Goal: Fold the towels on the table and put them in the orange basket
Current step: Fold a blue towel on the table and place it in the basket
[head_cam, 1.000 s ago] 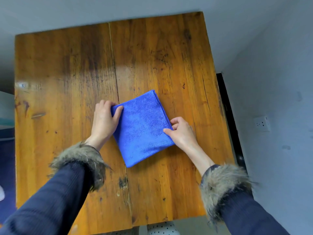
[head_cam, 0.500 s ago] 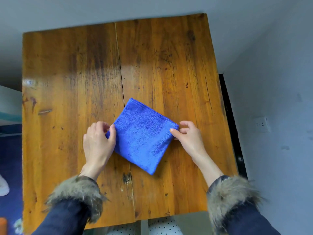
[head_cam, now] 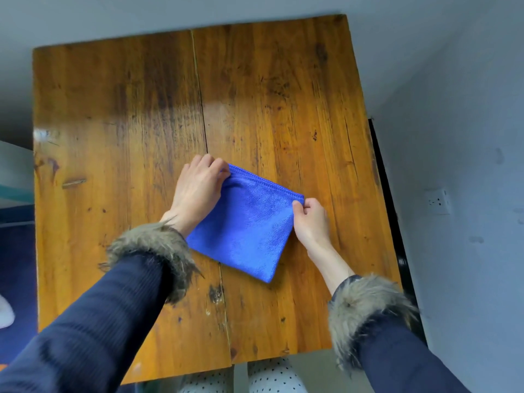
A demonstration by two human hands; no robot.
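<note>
Towel pinched between both hands' fingertips.

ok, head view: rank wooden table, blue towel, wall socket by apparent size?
1. Brown wooden table, fills most of the view.
2. Folded blue microfibre towel.
3. White wall socket, smallest, though it sits farther off.

A worn, glossy wooden bench, split by a seam down the middle, stands against a pale grey wall. A white socket sits on the wall at right. Dark blue floor shows at left.
</note>
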